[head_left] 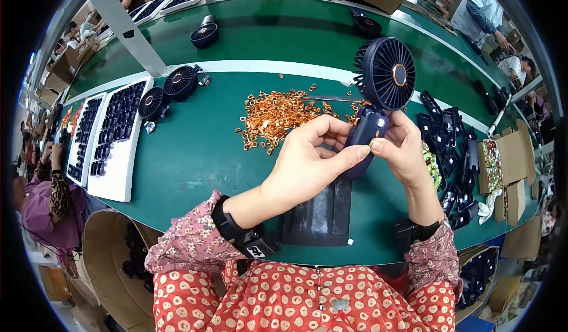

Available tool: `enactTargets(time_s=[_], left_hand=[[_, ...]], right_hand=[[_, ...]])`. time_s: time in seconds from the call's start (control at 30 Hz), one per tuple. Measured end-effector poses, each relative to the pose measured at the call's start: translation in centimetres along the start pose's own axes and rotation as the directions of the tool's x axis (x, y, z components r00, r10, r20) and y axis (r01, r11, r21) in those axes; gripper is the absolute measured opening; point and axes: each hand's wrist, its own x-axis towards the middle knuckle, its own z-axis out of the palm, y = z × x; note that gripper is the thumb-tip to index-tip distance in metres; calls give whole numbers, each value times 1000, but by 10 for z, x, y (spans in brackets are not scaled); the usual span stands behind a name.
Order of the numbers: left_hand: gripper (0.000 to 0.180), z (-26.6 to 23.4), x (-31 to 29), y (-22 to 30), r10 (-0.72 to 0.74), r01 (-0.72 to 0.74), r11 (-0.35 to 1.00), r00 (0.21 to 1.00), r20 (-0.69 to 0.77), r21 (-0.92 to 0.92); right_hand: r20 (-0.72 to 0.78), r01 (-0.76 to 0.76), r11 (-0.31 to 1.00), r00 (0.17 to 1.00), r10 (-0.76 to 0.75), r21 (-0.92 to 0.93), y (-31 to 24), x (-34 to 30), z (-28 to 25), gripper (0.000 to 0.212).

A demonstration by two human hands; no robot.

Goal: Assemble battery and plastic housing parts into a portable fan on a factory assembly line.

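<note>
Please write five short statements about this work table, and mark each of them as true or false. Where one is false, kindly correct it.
1. The left hand and the right hand both hold a dark handheld fan. True.
2. The small orange parts lie inside a box. False: they lie loose in a heap on the green table.
3. Two white trays with dark parts lie left of the orange heap. True.
4. The fan's round head is hidden behind the hands. False: it shows clearly above them.
5. An open cardboard box stands at the table's right side. True.
</note>
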Motion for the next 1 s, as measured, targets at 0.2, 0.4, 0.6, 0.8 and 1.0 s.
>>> enactTargets(time_s=[0.2,0.4,0.6,0.8,1.0], left_hand=[[23,-12,9,-18,36,-38,996,999,-26,-84],[24,-26,28,-27,-46,38,979,998,-37,-198],[39,-31,62,-21,-253,246,941,967,-3,-234],[34,-94,160,-27,-350,338,928,935,-54,-156],[24,-192,247,-22,-503,510,857,859,-97,68]], right_hand=[[-34,-12,999,999,10,-49,4,9,13,54],[-106,-70,995,992,63,-66,7,29,20,45],[-293,-134,986,951,100,-99,25,73,13,36],[-314,-199,979,928,202,41,32,103,11,54],[-130,-223,969,963,235,103,31,-12,35,42]])
